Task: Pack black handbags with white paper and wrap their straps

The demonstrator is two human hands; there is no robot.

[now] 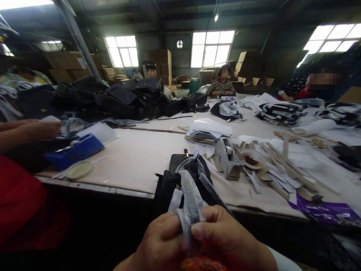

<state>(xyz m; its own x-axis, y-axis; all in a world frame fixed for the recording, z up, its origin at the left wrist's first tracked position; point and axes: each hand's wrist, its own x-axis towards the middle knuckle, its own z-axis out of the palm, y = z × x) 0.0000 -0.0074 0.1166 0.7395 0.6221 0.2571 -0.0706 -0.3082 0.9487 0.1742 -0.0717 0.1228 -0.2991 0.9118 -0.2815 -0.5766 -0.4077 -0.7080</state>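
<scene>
My left hand (pixel 160 241) and my right hand (pixel 225 237) are close together at the bottom centre, both pinched on a clear plastic wrap (pixel 190 195). The wrap runs up from my fingers to a black handbag (pixel 175 177) that stands at the near edge of the table. A gold clasp shows on top of the bag. Part of the bag is hidden behind the plastic and my hands.
A grey tape dispenser (pixel 228 158) and a heap of paper strips (pixel 279 169) lie right of the bag. A blue tape dispenser (pixel 76 150) and a co-worker's hand (pixel 36 130) are at left. Black bags (pixel 118 98) pile at the back; other people sit across the beige table (pixel 135 158).
</scene>
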